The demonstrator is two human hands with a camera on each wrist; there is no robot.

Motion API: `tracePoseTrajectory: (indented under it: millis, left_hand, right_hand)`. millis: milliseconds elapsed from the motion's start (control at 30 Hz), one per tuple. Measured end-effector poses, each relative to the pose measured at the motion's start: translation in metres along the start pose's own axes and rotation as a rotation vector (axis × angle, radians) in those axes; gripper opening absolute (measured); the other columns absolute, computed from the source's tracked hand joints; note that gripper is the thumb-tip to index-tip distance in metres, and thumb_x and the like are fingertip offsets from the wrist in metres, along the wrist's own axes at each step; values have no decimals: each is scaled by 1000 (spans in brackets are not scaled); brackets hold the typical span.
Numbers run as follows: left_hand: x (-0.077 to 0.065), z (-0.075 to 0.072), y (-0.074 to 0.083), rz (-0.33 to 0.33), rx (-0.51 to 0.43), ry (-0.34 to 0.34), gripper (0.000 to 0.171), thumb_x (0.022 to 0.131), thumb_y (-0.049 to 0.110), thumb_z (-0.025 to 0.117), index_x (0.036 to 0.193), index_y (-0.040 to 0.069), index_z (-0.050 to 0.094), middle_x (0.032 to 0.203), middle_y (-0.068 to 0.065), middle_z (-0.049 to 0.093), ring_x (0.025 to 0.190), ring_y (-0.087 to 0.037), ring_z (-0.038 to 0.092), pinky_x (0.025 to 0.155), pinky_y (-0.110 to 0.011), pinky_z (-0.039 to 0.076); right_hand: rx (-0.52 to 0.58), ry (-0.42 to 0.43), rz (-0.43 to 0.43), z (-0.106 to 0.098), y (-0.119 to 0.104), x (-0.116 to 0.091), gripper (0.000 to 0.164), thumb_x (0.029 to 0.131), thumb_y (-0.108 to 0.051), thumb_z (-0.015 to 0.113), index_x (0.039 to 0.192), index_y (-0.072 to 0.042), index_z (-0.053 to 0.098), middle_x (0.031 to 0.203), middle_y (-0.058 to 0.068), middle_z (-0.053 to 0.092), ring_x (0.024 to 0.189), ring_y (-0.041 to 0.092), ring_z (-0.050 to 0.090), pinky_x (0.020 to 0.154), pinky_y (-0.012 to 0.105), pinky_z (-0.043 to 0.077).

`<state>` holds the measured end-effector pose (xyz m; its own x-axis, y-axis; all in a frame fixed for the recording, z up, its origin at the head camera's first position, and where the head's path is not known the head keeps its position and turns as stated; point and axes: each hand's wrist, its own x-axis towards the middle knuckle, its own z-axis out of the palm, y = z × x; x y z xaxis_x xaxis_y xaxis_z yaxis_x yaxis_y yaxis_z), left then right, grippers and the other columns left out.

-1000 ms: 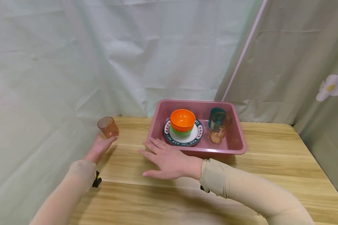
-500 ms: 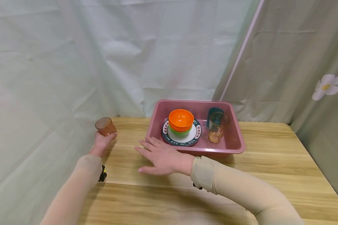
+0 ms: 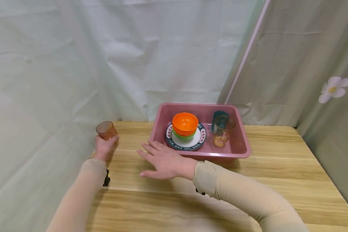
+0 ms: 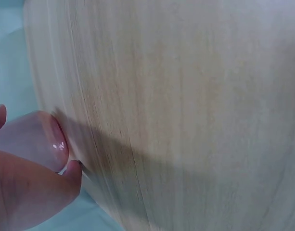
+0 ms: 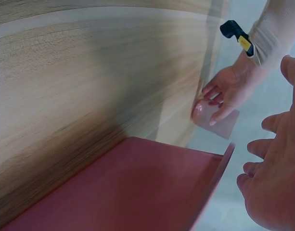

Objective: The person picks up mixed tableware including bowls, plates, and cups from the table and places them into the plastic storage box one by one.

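Note:
At the table's back left, my left hand (image 3: 103,147) grips a clear pinkish-orange cup (image 3: 109,131), which stands upright at the table's edge. The right wrist view shows those fingers wrapped round the cup (image 5: 224,126), low on its side. My right hand (image 3: 166,162), fingers spread and holding nothing, hovers by the near left corner of a pink tub (image 3: 220,155); whether it touches the rim I cannot tell. Inside the tub, a stack of orange and green bowls (image 3: 185,123) sits on a patterned plate (image 3: 187,146). To their right are a clear amber cup (image 3: 220,138) and a dark teal cup (image 3: 220,114).
The wooden table (image 3: 281,161) stretches right of the tub and along the front. A pale curtain (image 3: 162,58) hangs close behind the tub and along the left side. On the right, a grey curtain (image 3: 330,129) runs beside the table's edge.
Everything in view has drifted slightly left with the head. My left hand keeps its grip on the cup, the wrist turned a little. The right hand stays spread by the tub.

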<state>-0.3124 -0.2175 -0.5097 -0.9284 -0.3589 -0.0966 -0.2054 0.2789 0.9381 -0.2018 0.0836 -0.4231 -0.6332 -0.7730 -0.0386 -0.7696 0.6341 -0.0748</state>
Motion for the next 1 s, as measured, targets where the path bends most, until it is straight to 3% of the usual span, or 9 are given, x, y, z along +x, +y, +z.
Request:
tracePoseTrajectory:
  millis: [300, 667, 1000]
  left_hand:
    - [3, -2, 1, -8, 14, 23, 90, 93, 23, 70, 158, -5, 14, 156, -26, 32, 139, -38, 38, 118, -46, 31]
    - [3, 2, 3, 17, 56, -39, 89, 93, 25, 69, 156, -8, 14, 154, -29, 32, 138, -39, 38, 117, -45, 31]
    - [7, 5, -7, 3, 68, -33, 92, 93, 22, 72, 156, -7, 13, 156, -30, 29, 141, -39, 34, 119, -46, 28]
  right_hand:
    - [6, 2, 14, 0, 2, 0, 85, 98, -76, 30, 166, -25, 18, 171, 5, 16, 157, 25, 5, 125, 36, 5]
    - [-15, 8, 24, 3, 5, -2, 82, 100, -72, 32, 165, -24, 20, 170, 7, 17, 157, 26, 6, 125, 37, 7]
    - [-7, 4, 22, 6, 3, -1, 82, 100, -73, 31, 165, -24, 21, 170, 7, 17, 157, 27, 7, 125, 38, 8]
